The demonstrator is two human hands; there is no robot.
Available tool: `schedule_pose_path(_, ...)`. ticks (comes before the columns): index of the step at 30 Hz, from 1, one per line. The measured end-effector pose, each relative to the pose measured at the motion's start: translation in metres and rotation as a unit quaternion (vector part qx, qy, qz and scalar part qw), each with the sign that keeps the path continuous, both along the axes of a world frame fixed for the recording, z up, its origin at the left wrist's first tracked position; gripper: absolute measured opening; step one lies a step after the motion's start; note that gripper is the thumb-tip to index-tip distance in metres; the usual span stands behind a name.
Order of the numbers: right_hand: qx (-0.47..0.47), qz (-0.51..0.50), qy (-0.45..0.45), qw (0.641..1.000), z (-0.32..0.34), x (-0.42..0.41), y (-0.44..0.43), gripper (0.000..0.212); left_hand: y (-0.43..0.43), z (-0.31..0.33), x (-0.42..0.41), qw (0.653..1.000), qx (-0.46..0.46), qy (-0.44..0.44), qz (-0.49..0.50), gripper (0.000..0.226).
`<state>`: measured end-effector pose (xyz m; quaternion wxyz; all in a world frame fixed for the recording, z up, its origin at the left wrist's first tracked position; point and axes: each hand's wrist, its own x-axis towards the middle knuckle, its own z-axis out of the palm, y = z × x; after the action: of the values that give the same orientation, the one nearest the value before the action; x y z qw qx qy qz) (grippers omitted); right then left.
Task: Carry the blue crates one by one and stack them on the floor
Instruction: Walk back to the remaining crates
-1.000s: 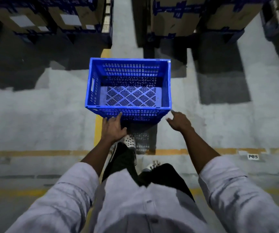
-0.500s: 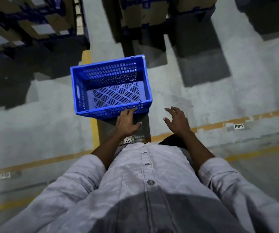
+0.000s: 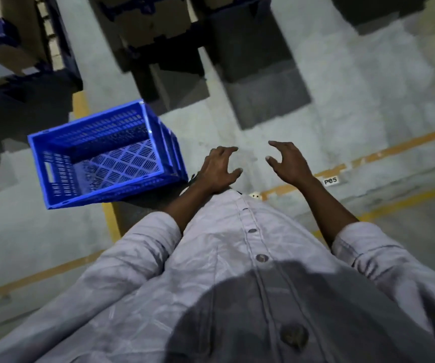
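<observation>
**Crate down, both hands free**

Obs: blue crate point(image 3: 111, 163) sits low on the concrete floor point(image 3: 368, 87), left of and ahead of the person, open side up and empty. Its long axis runs roughly across the view, skewed slightly. Rims look doubled at its right end; I cannot tell whether another crate lies beneath.

Left hand point(image 3: 219, 166) is the nearer one, just beside the crate's near right corner and not touching it. Right hand point(image 3: 289, 163) is well clear, over bare floor.

Both hands are empty, with fingers spread and loosely curled.

Judgement: this crate looks placed. The next one is not in view.
</observation>
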<state>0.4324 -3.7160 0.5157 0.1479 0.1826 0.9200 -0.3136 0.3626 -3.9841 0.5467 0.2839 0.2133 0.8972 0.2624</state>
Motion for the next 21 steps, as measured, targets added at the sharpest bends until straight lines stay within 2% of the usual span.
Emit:
schedule_pose_path(4,-0.035,-0.071,0.012,0.997,0.010,0.007,0.065,0.055,0.085,0.013,-0.028,0.999,0.013,0.014,-0.051,0.066)
schedule_pose_path(9,-0.058,-0.144,0.026,0.988,0.012,0.002,0.141,0.053,0.194,-0.004,-0.070,0.996,0.017,0.020,-0.090,0.072)
schedule_pose_path(14,-0.044,-0.196,0.046,0.978,0.013,-0.019,0.239,0.053,0.334,-0.009,-0.124,0.984,0.040,-0.008,-0.172,0.067)
schedule_pose_path(17,-0.038,-0.236,0.048,0.970,0.016,-0.032,0.306,0.053,0.428,-0.009,-0.170,0.975,0.053,-0.009,-0.216,0.073)
schedule_pose_path(21,-0.036,-0.322,0.065,0.944,0.038,-0.053,0.398,0.053,0.552,0.014,-0.224,0.959,0.088,0.005,-0.269,0.069)
